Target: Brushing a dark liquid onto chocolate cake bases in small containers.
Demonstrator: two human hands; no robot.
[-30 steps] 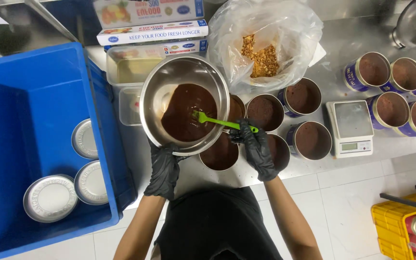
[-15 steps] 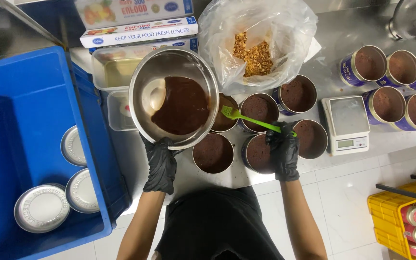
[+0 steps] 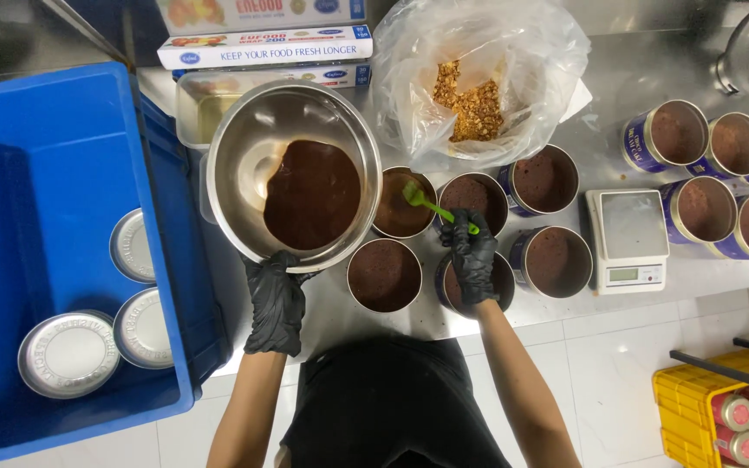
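My left hand [image 3: 275, 299], in a black glove, grips the near rim of a steel mixing bowl [image 3: 240, 147] that holds dark brown batter [image 3: 312, 195], tilted over the counter. My right hand [image 3: 472, 257], also gloved, holds a green spatula [image 3: 431, 204] whose blade rests in a round tin [image 3: 399, 208] right beside the bowl. Around that tin stand several more tins with brown filling, such as one [image 3: 383, 276] near the counter's front edge and another [image 3: 558, 262] to the right.
A blue crate [image 3: 36, 173] at left holds three lidded silver tins [image 3: 69, 354]. A clear bag of crumbled nuts [image 3: 474, 78] lies at the back. A small white scale [image 3: 628, 240] sits right, with more filled tins [image 3: 676, 132] beyond. A yellow crate [image 3: 695, 407] stands on the floor.
The spatula left the bowl's batter, swung right, then came back to the tin beside the bowl. The bowl moved slightly up and left with my left hand.
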